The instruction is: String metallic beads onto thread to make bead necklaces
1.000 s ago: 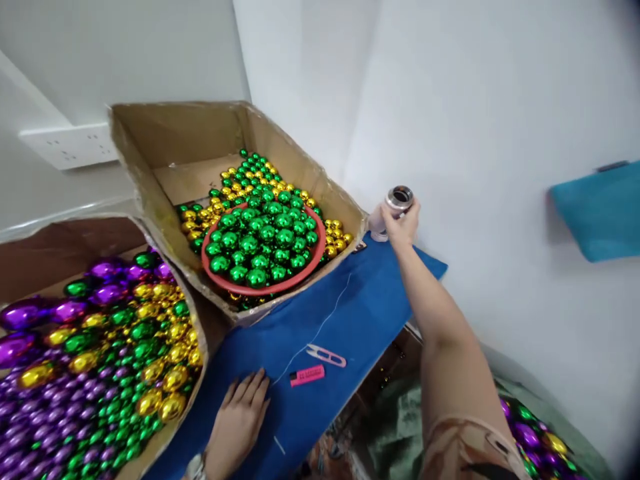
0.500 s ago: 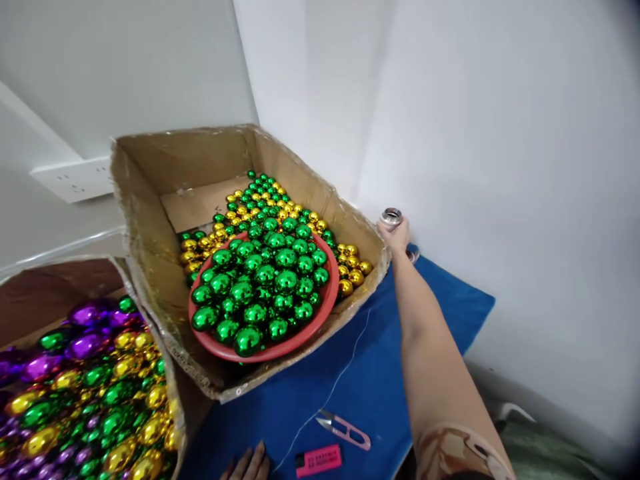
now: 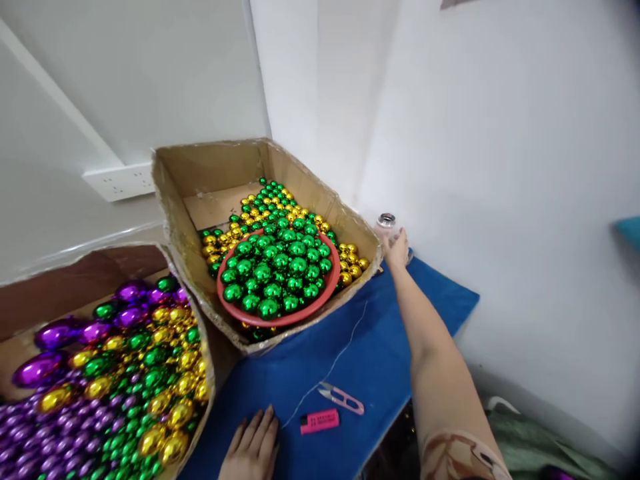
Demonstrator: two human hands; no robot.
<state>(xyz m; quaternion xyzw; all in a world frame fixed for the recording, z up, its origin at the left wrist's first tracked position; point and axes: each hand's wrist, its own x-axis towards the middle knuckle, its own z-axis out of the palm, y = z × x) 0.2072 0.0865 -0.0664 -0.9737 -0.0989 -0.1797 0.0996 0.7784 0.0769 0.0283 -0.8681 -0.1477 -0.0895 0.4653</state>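
At the table's far corner, my right hand (image 3: 397, 249) reaches out with thumb and fingers around the near side of a clear jar (image 3: 385, 229). The jar stands upright, its silver-rimmed mouth uncovered; its lower part is hidden by the hand. My left hand (image 3: 253, 445) lies flat on the blue cloth (image 3: 320, 353), fingers stretched out and holding nothing. Close to its fingertips runs a thin pale thread (image 3: 334, 363). Right of that hand are a pink lighter (image 3: 320, 421) and pink-handled thread snips (image 3: 343, 398).
A cardboard box (image 3: 173, 200) holds green and gold shiny balls, with a red basin (image 3: 305, 317) of green balls on top. Another box (image 3: 207, 360) at left contains purple, green and gold balls. Walls close in behind and at right; a socket strip (image 3: 120, 181) is on the left wall.
The view has shifted, bringing more of my left hand and the left box into sight. My right hand sits lower against the jar, showing more of the jar's body.
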